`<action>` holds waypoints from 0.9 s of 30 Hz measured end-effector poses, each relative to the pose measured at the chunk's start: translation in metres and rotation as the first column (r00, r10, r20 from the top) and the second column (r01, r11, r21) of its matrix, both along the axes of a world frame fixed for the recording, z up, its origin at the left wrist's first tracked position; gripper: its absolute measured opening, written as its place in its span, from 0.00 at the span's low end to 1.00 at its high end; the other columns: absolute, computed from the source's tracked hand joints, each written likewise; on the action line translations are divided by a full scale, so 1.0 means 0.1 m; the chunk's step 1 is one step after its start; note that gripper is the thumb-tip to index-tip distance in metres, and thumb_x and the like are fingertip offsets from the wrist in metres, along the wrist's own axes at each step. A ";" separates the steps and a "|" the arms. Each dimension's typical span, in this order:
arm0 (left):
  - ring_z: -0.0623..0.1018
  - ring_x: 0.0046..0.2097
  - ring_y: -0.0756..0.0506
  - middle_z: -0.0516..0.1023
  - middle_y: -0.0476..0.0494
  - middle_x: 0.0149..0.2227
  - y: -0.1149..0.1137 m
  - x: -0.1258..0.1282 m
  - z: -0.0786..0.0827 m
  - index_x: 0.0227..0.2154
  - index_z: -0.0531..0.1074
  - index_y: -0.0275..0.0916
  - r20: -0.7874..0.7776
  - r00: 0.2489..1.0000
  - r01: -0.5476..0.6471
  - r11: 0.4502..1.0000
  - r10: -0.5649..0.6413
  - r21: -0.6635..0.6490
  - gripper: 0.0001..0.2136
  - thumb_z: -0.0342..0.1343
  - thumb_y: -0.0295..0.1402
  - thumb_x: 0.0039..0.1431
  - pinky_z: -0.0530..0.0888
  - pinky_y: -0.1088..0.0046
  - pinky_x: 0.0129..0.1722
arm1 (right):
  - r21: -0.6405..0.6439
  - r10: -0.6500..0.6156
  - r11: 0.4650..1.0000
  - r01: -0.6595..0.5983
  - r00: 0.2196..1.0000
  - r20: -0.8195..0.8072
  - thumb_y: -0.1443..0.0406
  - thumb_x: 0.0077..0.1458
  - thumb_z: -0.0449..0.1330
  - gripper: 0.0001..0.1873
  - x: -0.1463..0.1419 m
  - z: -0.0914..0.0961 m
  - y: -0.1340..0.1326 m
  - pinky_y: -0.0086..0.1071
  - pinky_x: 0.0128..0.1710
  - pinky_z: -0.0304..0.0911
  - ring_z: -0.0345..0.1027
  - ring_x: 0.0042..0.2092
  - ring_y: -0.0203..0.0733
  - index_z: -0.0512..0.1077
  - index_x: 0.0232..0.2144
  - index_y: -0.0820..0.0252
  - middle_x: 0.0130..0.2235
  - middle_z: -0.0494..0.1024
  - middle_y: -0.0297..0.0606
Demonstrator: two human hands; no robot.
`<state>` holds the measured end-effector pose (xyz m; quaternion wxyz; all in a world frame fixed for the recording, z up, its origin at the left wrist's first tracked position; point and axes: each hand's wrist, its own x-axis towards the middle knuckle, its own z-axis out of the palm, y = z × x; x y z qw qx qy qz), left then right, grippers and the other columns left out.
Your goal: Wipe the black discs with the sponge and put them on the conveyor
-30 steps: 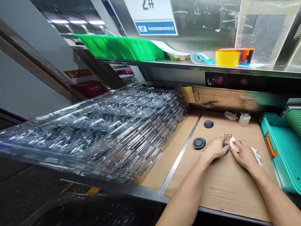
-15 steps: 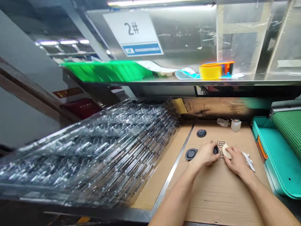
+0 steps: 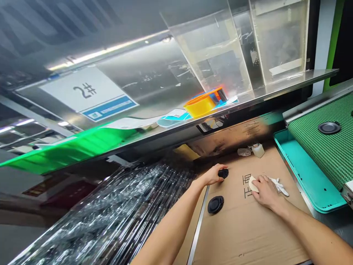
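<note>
Slip risk imo: disc (image 3: 224, 173) is pinched by its edge in left hand (image 3: 213, 176), beside trays (image 3: 110, 221), and could be dropped; pad (image 3: 252, 183) is gripped by right hand (image 3: 265, 192).

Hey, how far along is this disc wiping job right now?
Midway, I'd guess. Possibly done: the small disc stack near the cardboard's left edge, though I cannot tell wiped from unwiped. In hand: the left hand grips a black disc; the right hand presses a cream pad on the cardboard. Left: a further disc waits on the green belt.
</note>
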<state>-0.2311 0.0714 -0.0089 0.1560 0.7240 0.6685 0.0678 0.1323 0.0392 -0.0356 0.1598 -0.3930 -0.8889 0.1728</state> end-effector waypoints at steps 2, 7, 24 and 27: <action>0.74 0.57 0.38 0.72 0.37 0.58 0.03 0.01 -0.05 0.60 0.69 0.37 0.052 0.999 0.002 1.000 -0.002 0.001 0.38 0.63 0.30 0.40 0.68 0.63 0.60 | -0.013 0.005 1.000 -0.005 1.000 0.002 0.58 0.61 0.59 0.16 0.00 0.01 0.00 0.40 0.51 0.61 0.65 0.53 0.51 0.73 0.50 0.55 0.52 0.73 0.44; 0.73 0.61 0.36 0.73 0.35 0.60 0.06 0.12 -0.08 0.59 0.70 0.36 0.146 0.987 -0.060 0.998 0.059 0.007 0.36 0.65 0.34 0.41 0.64 0.61 0.64 | -0.001 0.001 1.000 -0.001 1.000 -0.016 0.60 0.61 0.59 0.16 0.00 0.01 -0.01 0.41 0.51 0.62 0.65 0.52 0.52 0.73 0.49 0.56 0.52 0.73 0.46; 0.74 0.57 0.39 0.76 0.39 0.55 0.43 2.18 1.19 0.58 0.70 0.42 0.019 0.966 0.215 0.846 -0.256 0.489 0.22 0.52 0.46 0.65 0.68 0.61 0.61 | 0.028 -0.011 1.000 0.013 0.998 -0.067 0.59 0.62 0.59 0.14 -0.09 -0.02 -0.08 0.45 0.52 0.62 0.64 0.55 0.53 0.74 0.49 0.53 0.54 0.73 0.44; 0.73 0.58 0.39 0.76 0.39 0.55 0.61 3.27 1.52 0.56 0.72 0.42 0.037 0.905 0.338 0.768 -0.425 0.545 0.19 0.49 0.44 0.68 0.68 0.60 0.61 | 0.032 -0.005 0.999 0.008 0.996 -0.093 0.58 0.61 0.58 0.13 -0.10 -0.07 -0.07 0.47 0.52 0.63 0.65 0.55 0.56 0.76 0.45 0.56 0.53 0.74 0.46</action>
